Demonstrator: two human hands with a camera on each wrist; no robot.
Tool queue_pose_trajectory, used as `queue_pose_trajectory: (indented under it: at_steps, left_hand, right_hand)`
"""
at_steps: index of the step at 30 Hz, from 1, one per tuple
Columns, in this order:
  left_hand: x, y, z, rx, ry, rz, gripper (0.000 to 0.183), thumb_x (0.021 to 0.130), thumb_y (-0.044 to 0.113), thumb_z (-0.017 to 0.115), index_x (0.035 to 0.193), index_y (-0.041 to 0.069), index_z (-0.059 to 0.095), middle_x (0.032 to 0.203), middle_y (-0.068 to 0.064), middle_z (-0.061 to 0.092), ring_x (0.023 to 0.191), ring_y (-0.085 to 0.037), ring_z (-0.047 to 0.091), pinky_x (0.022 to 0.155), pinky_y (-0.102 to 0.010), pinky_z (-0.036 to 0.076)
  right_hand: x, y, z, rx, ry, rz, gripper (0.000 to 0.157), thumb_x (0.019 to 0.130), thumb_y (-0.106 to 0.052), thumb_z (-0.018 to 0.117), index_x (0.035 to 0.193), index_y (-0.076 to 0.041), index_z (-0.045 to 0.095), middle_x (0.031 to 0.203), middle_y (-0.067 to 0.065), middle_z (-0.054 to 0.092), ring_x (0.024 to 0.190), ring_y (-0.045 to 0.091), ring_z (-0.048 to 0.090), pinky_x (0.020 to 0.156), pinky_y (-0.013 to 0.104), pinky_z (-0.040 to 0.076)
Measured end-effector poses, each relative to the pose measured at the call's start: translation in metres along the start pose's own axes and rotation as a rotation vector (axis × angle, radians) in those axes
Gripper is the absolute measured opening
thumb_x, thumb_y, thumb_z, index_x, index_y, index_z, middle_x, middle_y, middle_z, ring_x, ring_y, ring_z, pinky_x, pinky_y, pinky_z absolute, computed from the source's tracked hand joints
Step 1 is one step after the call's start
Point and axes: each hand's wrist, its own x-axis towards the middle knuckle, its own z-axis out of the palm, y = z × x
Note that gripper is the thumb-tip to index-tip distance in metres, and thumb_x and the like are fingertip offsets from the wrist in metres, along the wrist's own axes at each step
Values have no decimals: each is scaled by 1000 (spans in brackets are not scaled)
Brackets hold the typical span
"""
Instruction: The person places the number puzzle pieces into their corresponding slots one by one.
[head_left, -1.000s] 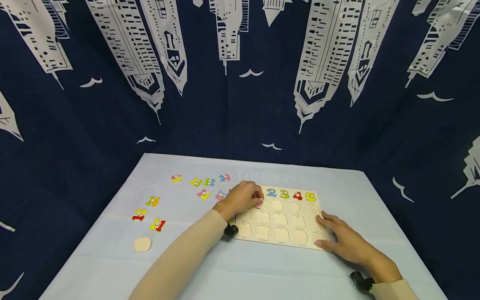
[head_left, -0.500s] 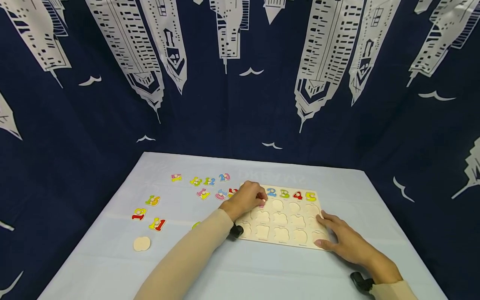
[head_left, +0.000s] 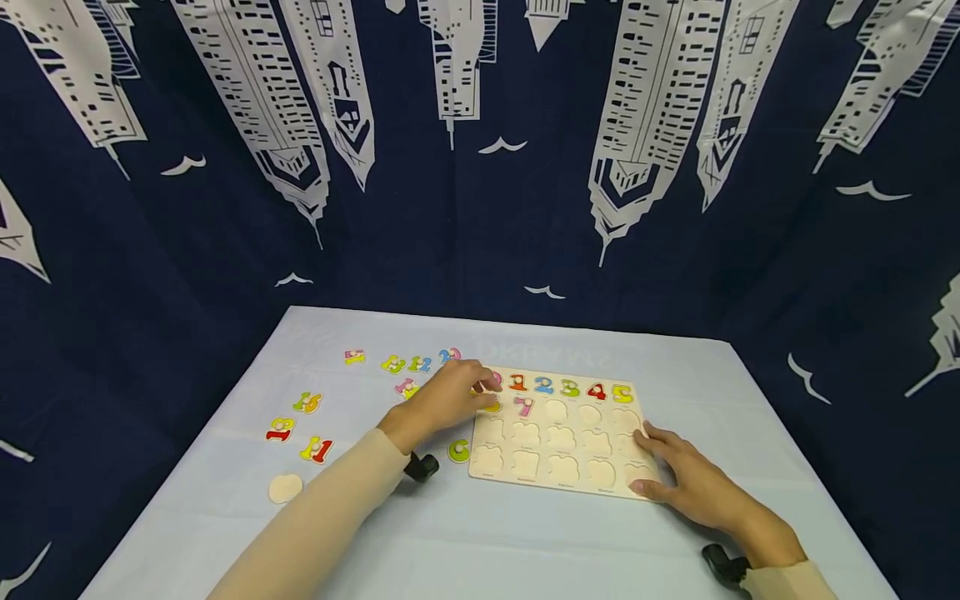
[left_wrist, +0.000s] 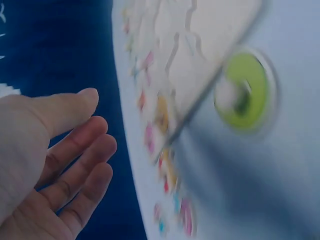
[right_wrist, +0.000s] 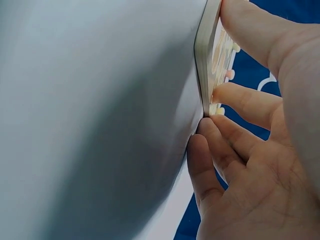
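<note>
A wooden number puzzle board [head_left: 543, 425] lies on the table with bright number pieces along its far row. In the row below sit a pink 7 [head_left: 523, 407] and a yellow piece [head_left: 492, 407], partly covered. Over the board's far left corner is my left hand [head_left: 442, 400], its fingers loosely bent; the left wrist view shows nothing between them. A green 6 [head_left: 459, 451] with a round knob lies just left of the board. My right hand [head_left: 693, 483] rests on the board's right edge, thumb and index finger on its top, other fingers against the side and tablecloth.
Several loose number pieces are spread left of the board, including a red and yellow 11 [head_left: 317, 449] and a green and blue 12 [head_left: 419, 364]. A blank, rounded wooden piece [head_left: 285, 489] lies nearer. A dark blue printed curtain [head_left: 450, 208] hangs behind the table [head_left: 420, 542].
My left hand has let go of the pink 7, which now lies in the second row, and has moved left off it. The green 6 has come into view. My right hand stays put.
</note>
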Motion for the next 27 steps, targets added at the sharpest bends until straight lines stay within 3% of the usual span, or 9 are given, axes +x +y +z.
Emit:
queue_pose_trajectory:
  at_steps: [6, 13, 20, 27]
  left_hand:
    - [-46, -19, -33, 88, 33, -4, 20, 103, 14, 90, 123, 11, 89, 118, -1, 88, 108, -24, 80, 98, -40, 67]
    - [-115, -49, -65, 155, 57, -73, 20, 100, 18, 94, 119, 15, 90, 112, 6, 87, 103, -21, 80, 93, -39, 66]
    - [-185, -79, -87, 119, 24, -89, 24, 94, 26, 100, 115, 21, 89, 104, 9, 81, 96, -14, 73, 83, -28, 60]
    - [-230, -110, -101, 72, -52, -91, 36, 88, 38, 104, 119, 31, 86, 116, 20, 82, 107, -1, 71, 94, -32, 63]
  right_hand:
    - [-1, 0, 0, 7, 11, -10, 93, 99, -47, 93, 166, 6, 57, 177, 36, 47, 159, 66, 47, 123, 82, 46]
    - [-1, 0, 0, 12, 7, -6, 92, 98, -47, 93, 166, 5, 58, 176, 36, 48, 159, 66, 47, 123, 83, 45]
    - [-1, 0, 0, 8, 7, -16, 91, 99, -47, 92, 166, 5, 58, 176, 36, 48, 159, 66, 47, 122, 83, 46]
    - [-1, 0, -2, 19, 3, -4, 93, 98, -47, 93, 166, 6, 57, 177, 37, 46, 159, 67, 46, 122, 83, 45]
